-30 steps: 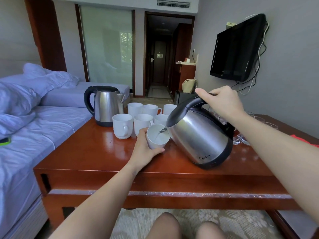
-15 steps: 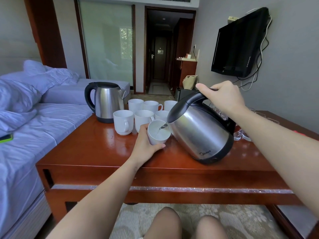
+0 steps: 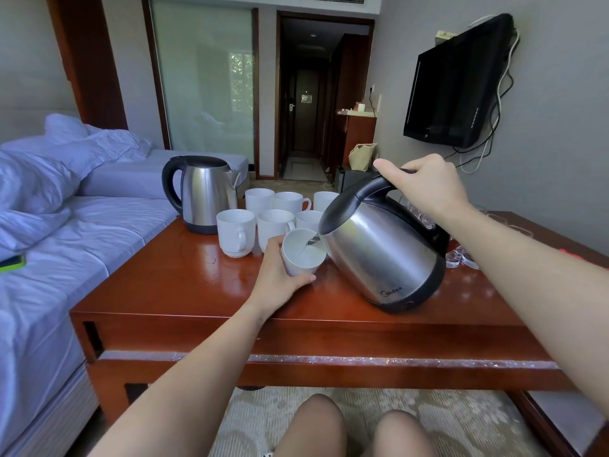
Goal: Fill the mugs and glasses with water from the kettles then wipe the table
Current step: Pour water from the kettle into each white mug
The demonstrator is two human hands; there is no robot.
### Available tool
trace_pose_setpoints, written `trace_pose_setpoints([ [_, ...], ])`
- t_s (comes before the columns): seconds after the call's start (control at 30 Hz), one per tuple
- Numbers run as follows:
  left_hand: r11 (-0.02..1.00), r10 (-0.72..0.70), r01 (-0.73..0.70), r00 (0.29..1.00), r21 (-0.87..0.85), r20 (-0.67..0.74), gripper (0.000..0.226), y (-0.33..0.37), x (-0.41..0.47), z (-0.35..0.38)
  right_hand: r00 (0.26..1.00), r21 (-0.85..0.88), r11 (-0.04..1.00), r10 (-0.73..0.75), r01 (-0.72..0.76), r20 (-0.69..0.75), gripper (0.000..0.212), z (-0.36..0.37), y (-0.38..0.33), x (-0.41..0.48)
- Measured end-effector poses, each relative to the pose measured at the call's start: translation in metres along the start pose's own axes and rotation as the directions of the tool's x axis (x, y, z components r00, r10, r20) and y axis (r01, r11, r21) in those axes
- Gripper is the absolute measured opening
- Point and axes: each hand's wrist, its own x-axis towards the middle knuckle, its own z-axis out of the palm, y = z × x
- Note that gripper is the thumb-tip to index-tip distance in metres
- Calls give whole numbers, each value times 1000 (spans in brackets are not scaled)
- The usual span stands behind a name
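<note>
Over the glossy red-brown tabletop (image 3: pixel 184 285), the left hand (image 3: pixel 280 282) curls its fingers (image 3: pixel 274 242) round a tilted white ceramic mug (image 3: pixel 301 258). The right hand (image 3: pixel 425 189) grips the black handle of a rounded brushed-steel kettle (image 3: pixel 385 255), spout tipped into the mug. Behind cluster six white mugs (image 3: pixel 235 232), seemingly empty, then clear glasses (image 3: pixel 461 258) and an upright second kettle (image 3: pixel 204 192).

1. This is a hotel room: a bed (image 3: pixel 82 225) with rumpled pale linen fills the left of the frame.
2. A wall-mounted television (image 3: pixel 458 90) hangs at upper right.
3. At top centre, a narrow entry corridor ends in a door (image 3: pixel 304 110), beside a frosted glass panel (image 3: pixel 204 87).
4. A steel kettle (image 3: pixel 206 192) and identical white mugs (image 3: pixel 235 232) stand on the wooden table (image 3: pixel 184 285).
</note>
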Motion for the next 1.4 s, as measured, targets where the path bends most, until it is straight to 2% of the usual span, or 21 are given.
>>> trace_pose_setpoints([
  [0.53,1000,0,0,1000,2,-4,81,-1,1,1,1000,-10,1000,-1,1,2,62,0,0,0],
  [0.9,1000,-1,1,1000,3,-3,80,0,0,1,1000,-46,999,5,-6,-19,70,2,1,1],
  [1.07,1000,0,0,1000,9,-4,80,0,-1,0,1000,-23,1000,14,-14,-7,66,-1,0,0],
  [1.4,998,-60,60,998,-6,27,76,7,-2,2,992,59,992,114,-111,-51,65,-10,13,-4],
])
